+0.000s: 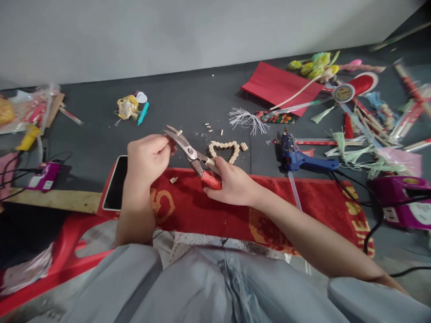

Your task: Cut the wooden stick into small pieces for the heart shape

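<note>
My right hand [232, 183] is closed round the red handles of metal shears [188, 150], whose blades point up and to the left. My left hand [148, 157] is pinched shut at the blade tips, holding a small wooden stick piece [179, 133] between the blades. Just beyond the shears lies a heart shape [225, 150] made of short wooden pieces. A cut piece [173, 180] rests on the red cloth [303, 206] under my hands. More short pieces [209, 128] are scattered on the dark floor.
A blue glue gun [299, 159] lies to the right, its cable running to a purple power strip [404, 202]. A phone [116, 188] sits left of the cloth. Red paper [279, 83], tassels and sticks crowd the right; a teal pen [143, 113] lies at back left.
</note>
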Available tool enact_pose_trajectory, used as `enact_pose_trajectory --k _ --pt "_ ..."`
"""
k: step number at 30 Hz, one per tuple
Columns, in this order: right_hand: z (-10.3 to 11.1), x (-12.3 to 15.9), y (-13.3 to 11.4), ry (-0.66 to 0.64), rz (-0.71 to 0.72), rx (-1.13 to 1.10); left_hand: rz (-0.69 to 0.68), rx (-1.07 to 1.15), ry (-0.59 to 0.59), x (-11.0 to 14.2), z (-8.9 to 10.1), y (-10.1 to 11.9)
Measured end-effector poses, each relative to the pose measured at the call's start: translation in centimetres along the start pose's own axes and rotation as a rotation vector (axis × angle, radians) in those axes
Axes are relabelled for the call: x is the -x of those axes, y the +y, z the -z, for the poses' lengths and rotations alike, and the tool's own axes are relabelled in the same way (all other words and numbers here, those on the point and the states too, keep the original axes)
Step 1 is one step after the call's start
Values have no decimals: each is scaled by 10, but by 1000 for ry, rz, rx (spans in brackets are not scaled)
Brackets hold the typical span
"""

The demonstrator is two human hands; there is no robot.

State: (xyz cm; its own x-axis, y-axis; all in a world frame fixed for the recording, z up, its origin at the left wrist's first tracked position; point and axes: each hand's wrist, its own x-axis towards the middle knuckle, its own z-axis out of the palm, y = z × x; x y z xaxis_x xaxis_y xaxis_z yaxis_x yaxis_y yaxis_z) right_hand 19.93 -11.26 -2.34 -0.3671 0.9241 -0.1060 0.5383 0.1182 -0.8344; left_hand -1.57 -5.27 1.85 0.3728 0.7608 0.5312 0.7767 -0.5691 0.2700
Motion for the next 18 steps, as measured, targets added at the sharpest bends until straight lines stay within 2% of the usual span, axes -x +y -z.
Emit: enact_pose_trajectory --k 5,10,18 --pt "3 0 0 -79 7 21 147 269 -140 -2 11 -1" --pt "4 0 -2 -120 35 31 205 399 -306 -7 22 -2" --pt "5 1 -6 -93 -19 46 289 434 -335 -6 20 -4"
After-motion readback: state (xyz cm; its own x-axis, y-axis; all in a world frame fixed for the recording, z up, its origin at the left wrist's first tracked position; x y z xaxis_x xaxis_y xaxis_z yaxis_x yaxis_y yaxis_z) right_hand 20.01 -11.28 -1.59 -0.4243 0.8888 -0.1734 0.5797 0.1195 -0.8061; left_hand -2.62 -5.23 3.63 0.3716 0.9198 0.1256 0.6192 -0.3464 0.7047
